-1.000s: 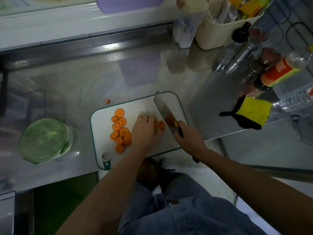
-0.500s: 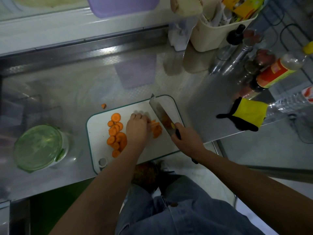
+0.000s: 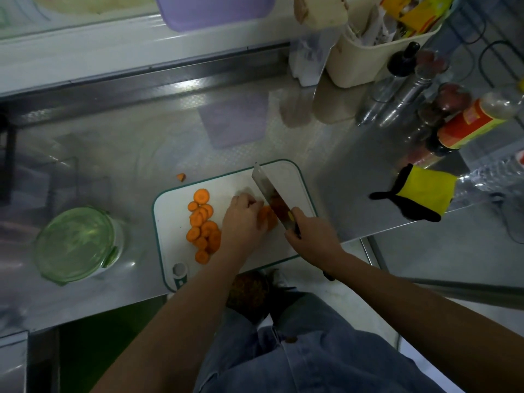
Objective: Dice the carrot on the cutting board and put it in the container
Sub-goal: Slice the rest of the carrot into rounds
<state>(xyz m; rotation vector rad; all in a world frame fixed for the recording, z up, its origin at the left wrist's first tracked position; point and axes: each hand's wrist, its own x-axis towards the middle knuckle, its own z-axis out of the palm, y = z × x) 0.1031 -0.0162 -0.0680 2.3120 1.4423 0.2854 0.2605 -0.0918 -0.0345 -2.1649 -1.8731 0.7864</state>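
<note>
Orange, firm, slippery carrot pieces (image 3: 268,216) on white green-rimmed plastic cutting board (image 3: 170,222): pinning under curled left hand (image 3: 242,219), gripping broad steel cleaver (image 3: 265,186) in right hand (image 3: 312,236); judging flat sides safest for holding.

A reflective stainless-steel countertop (image 3: 113,154) spans the scene, backed by a raised steel rim (image 3: 170,83) and a white ledge (image 3: 113,43). Pale grey floor (image 3: 453,251) shows at the right. Lighting is dim.

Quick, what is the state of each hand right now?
Left hand: curled on the carrot, holding it down.
Right hand: closed round the knife handle.
</note>
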